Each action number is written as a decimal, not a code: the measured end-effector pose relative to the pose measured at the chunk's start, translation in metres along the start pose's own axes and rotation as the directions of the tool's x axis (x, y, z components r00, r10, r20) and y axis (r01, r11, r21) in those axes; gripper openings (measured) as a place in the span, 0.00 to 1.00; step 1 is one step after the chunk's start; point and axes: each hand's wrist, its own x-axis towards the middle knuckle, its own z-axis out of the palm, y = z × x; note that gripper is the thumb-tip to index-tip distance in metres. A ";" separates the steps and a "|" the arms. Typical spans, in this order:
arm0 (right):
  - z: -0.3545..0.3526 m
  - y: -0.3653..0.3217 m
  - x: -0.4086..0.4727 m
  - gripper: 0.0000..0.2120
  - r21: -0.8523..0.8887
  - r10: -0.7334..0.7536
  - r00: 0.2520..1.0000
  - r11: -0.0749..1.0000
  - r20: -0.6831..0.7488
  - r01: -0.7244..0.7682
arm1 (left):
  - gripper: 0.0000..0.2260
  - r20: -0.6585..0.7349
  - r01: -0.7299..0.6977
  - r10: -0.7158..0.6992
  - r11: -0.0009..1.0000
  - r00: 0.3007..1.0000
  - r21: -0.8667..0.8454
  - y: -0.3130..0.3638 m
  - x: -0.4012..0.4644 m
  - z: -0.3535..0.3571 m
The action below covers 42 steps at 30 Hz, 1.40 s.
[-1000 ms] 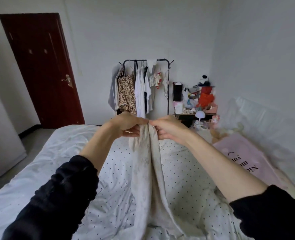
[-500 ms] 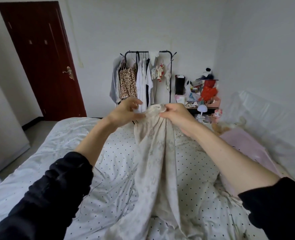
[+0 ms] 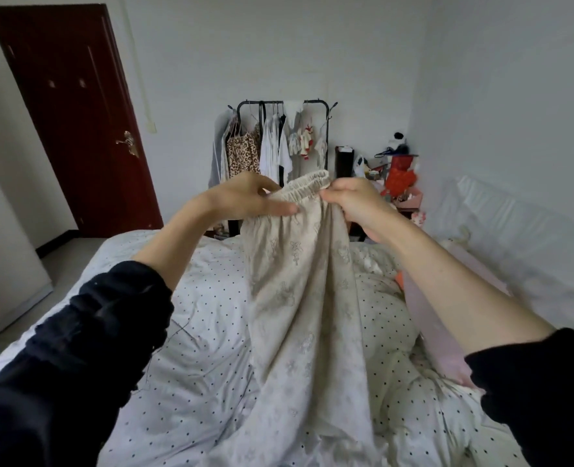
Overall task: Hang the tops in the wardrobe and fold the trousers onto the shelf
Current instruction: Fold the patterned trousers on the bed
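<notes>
Trousers point(image 3: 299, 298) hung limp above the bed point(image 3: 191, 332); my left hand point(image 3: 245, 197) and right hand point(image 3: 356, 203) each pinched the elastic waistband point(image 3: 307, 187). I judged them light, floppy, best held there.

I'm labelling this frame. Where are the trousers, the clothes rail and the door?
trousers point(image 3: 299, 298), head view, hanging cloth below the waistband
clothes rail point(image 3: 327, 136), head view, right upright
door point(image 3: 76, 123), head view, middle panel
</notes>
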 end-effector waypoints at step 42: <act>0.032 0.165 -0.043 0.23 -0.069 0.377 0.905 0.916 -0.196 -0.396 | 0.22 -0.337 -0.021 0.108 0.967 0.935 0.253 0.008 0.024 0.005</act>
